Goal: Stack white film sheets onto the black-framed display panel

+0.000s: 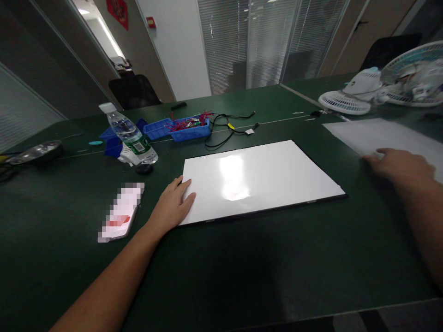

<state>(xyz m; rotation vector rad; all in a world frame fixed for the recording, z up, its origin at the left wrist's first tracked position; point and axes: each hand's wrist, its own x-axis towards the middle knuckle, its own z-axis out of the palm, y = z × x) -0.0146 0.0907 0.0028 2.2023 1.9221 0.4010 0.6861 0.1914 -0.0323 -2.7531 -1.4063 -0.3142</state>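
Note:
A flat rectangular panel (277, 175) with a glossy white face and thin black edges lies on the dark green table. My left hand (173, 203) rests on the panel's left edge, fingers apart, thumb on the white face. Over at the right, my right hand (403, 166) is at the near left edge of a thin white sheet (374, 131). Its fingers are bent together on that edge, somewhat blurred by motion. The fingertips' exact contact is partly hidden.
Left of the panel are a phone (122, 212), a water bottle (133, 136) and a black mouse (144, 168). Behind stand blue trays (190, 133) with red wires, beside a black cable (224, 125). White fan parts (346, 102) lie at the back right.

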